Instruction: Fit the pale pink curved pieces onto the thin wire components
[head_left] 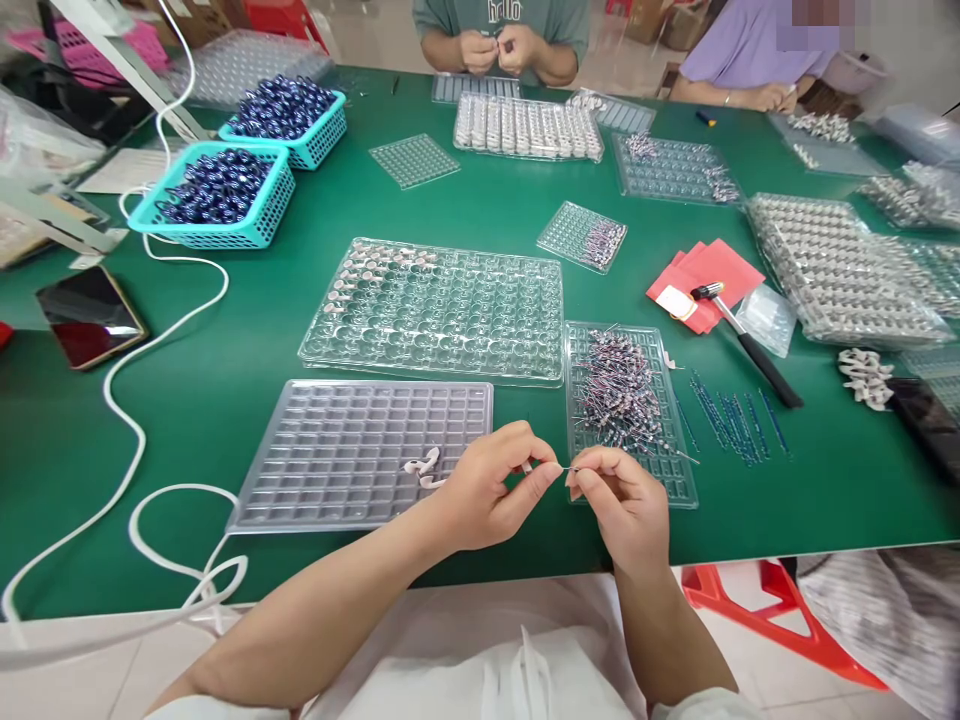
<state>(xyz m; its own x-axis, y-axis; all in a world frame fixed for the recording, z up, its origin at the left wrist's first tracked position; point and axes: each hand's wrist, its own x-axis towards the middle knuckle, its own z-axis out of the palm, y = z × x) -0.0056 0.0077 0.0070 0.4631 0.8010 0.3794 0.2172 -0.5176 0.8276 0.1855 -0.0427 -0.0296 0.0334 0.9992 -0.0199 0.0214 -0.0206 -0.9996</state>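
My left hand [504, 487] and my right hand [624, 500] are close together over the gap between two trays, fingertips pinched. A thin wire [569, 469] spans their fingertips, one end in each pinch; whatever sits at its ends is mostly hidden. A small pale bit shows between my left fingers. Under and beyond my right hand is a clear tray [679, 490] with a heap of small wire-leaded components [619, 390]. Left of my left hand, a grey compartment tray [322, 450] carries a few curled white pieces [424, 466].
Behind lies a large clear tray [450, 320], partly filled with small pinkish-white parts. Rightward are a black-handled hammer [757, 355], red packets [701, 280] and blue strips [727, 420]. Turquoise baskets [262, 225], a phone [91, 315] and a white cable [135, 430] are left. Two people sit opposite.
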